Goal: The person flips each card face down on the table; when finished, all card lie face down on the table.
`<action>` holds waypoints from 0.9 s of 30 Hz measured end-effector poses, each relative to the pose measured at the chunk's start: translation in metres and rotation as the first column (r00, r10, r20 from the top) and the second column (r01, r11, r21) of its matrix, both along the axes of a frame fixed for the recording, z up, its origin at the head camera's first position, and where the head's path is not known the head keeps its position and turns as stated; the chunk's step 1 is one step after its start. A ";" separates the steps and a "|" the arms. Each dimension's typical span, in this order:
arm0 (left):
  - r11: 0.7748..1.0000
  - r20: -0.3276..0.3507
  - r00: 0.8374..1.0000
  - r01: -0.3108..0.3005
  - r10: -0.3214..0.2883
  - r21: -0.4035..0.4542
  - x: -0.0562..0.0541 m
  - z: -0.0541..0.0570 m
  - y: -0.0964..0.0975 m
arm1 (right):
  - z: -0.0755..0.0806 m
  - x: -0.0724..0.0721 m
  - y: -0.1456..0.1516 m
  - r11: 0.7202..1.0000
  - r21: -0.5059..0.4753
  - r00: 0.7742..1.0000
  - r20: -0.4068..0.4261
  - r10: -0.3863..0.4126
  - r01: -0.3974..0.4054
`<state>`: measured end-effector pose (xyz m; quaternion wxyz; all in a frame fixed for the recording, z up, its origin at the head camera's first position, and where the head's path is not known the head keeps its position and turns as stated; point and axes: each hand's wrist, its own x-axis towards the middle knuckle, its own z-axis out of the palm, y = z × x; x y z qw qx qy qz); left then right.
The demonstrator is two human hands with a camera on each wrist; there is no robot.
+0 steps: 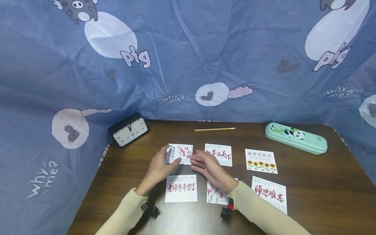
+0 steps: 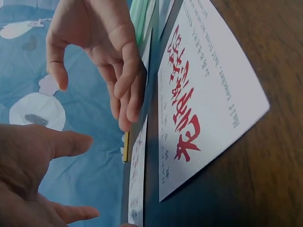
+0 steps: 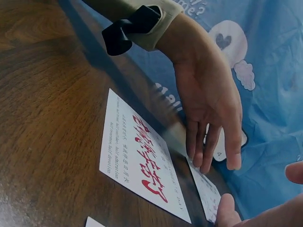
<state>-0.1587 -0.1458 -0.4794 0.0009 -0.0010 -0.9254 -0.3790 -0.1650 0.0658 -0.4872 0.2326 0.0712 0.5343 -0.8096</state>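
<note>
My left hand point(image 1: 158, 167) is spread at the left edge of a card with pink blossoms point(image 1: 184, 154), its thumb over the front edge. My right hand point(image 1: 210, 168) reaches to the same card's right edge, fingers loosely bent; whether the fingertips touch it I cannot tell. The card lies flat. Under my right forearm a card with pink carnations point(image 1: 213, 195) is partly covered. Nearer me lies a card with red lettering point(image 1: 180, 188), also large in the left wrist view. Both palms face each other in the wrist views, with nothing between the fingers.
To the right are another red-lettered card point(image 1: 218, 154), a sunflower card point(image 1: 261, 161) and a third lettered card point(image 1: 270, 193). A clock point(image 1: 129, 130) stands back left; a pencil point(image 1: 214, 129) and green panda pencil case point(image 1: 296, 137) lie behind. Blue cloth point(image 1: 182, 65) hangs around the table.
</note>
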 end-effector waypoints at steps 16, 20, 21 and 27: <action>1.000 -0.003 1.000 0.001 -0.001 -0.019 0.001 0.000 0.003 | 0.007 0.004 -0.008 0.991 0.126 0.999 0.009 -0.052 0.050; 1.000 0.002 1.000 -0.008 0.008 -0.011 0.003 0.000 0.004 | 0.006 0.003 -0.006 0.995 0.089 0.999 0.011 -0.040 0.039; 1.000 0.003 1.000 -0.011 0.011 -0.008 0.003 0.000 0.004 | 0.005 0.002 -0.006 0.996 0.081 0.999 0.017 -0.036 0.035; 1.000 0.018 1.000 -0.014 0.014 -0.009 0.003 0.001 0.005 | 0.004 -0.001 -0.005 0.997 0.070 0.999 0.029 -0.035 0.033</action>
